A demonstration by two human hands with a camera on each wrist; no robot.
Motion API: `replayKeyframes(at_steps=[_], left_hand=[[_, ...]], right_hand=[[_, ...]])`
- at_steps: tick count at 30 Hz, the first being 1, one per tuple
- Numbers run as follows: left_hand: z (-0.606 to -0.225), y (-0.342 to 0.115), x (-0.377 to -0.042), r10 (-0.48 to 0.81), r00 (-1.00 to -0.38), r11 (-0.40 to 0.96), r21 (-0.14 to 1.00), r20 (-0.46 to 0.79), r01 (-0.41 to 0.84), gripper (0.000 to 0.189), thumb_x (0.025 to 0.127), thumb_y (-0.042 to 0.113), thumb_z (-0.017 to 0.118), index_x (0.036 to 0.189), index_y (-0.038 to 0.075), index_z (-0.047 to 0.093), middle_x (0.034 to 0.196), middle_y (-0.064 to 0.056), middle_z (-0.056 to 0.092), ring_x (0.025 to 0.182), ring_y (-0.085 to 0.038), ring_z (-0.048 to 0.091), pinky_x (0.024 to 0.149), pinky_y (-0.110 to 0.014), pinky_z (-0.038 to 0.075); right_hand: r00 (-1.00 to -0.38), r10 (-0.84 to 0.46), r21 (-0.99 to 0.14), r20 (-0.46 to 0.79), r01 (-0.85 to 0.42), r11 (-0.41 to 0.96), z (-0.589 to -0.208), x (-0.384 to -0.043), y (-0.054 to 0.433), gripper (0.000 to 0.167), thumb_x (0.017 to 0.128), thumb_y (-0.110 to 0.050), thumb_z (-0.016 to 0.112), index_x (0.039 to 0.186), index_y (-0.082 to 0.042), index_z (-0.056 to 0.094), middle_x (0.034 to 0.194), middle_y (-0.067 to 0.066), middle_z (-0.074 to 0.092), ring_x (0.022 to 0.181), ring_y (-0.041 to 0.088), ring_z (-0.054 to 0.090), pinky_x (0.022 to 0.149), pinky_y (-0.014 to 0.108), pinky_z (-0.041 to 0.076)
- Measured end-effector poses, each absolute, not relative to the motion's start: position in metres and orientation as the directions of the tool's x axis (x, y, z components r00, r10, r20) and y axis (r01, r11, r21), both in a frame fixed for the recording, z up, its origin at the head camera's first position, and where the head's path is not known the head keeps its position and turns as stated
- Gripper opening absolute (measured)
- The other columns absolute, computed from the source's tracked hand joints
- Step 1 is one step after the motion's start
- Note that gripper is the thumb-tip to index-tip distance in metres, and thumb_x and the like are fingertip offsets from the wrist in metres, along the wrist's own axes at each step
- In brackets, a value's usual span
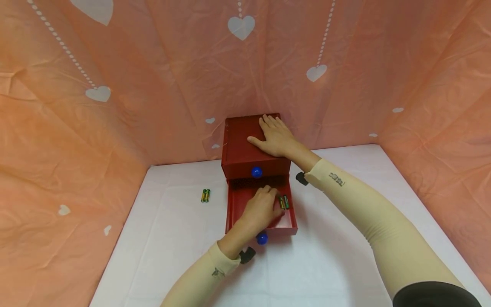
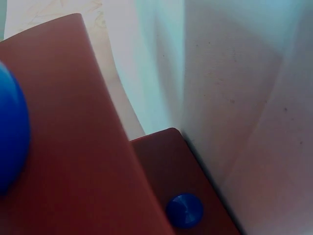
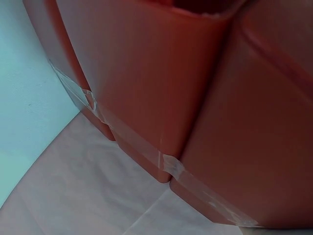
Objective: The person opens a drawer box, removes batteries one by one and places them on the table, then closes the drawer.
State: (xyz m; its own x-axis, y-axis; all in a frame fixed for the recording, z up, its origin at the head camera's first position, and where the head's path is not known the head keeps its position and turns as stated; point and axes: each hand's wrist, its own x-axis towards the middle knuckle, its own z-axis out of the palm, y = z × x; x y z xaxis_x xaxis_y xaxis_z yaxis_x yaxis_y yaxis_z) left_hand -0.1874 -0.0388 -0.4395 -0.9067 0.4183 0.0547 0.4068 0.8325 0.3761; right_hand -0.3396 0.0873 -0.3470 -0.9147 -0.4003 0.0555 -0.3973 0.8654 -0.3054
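Note:
A red box with drawers (image 1: 245, 138) stands on the white table, its lower drawer (image 1: 293, 224) pulled out. My left hand (image 1: 258, 211) reaches into that drawer with fingers loosely bent, beside two green-and-gold batteries (image 1: 284, 202) near the drawer's right wall. Whether the fingertips touch the batteries cannot be told. On top of the box rests my right hand (image 1: 275, 140), palm down with fingers spread. Blue knobs mark the upper drawer (image 1: 256, 172) and the lower one (image 1: 262, 238). Neither wrist view shows a hand; the left has a blue knob (image 2: 185, 210) close by.
Two more batteries (image 1: 205, 195) lie side by side on the white tabletop (image 1: 172, 238), left of the box. An orange curtain with white hearts (image 1: 184, 76) surrounds the table behind and at the sides. Clear tape (image 3: 132, 134) runs along the box's side.

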Motion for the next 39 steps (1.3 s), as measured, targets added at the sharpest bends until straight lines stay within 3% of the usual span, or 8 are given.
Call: replayKeyframes(at_steps=[18,34,39], left_hand=[[-0.427,-0.054,-0.176,0.398,-0.916,0.771,0.524,0.050,0.363,0.041,0.096,0.026,0.084,0.130,0.008,0.072,0.122,-0.008,0.068,0.114,-0.025,0.064,0.103,-0.041,0.059],[-0.421,-0.079,-0.170,0.451,-0.881,0.686,0.575,0.145,0.446,0.047,0.097,0.029,0.084,0.138,0.013,0.068,0.137,-0.003,0.065,0.128,-0.024,0.061,0.109,-0.044,0.055],[-0.418,-0.090,-0.168,0.441,-0.877,0.664,0.588,0.191,0.462,0.047,0.096,0.027,0.084,0.138,0.013,0.068,0.137,-0.002,0.065,0.128,-0.024,0.060,0.106,-0.045,0.058]], right_hand=[[-0.915,-0.398,-0.299,0.057,-0.396,0.868,-0.348,-0.341,0.087,0.092,0.109,-0.063,0.043,0.169,0.001,0.019,0.178,0.021,0.012,0.166,0.036,0.007,0.134,0.044,-0.003],[-0.918,-0.393,-0.287,0.053,-0.391,0.875,-0.348,-0.341,0.087,0.091,0.109,-0.064,0.041,0.169,0.001,0.019,0.178,0.020,0.011,0.166,0.036,0.006,0.134,0.044,-0.003],[-0.917,-0.395,-0.292,0.047,-0.391,0.873,-0.347,-0.340,0.087,0.092,0.109,-0.064,0.041,0.170,0.001,0.018,0.178,0.020,0.010,0.166,0.036,0.006,0.134,0.044,-0.004]])
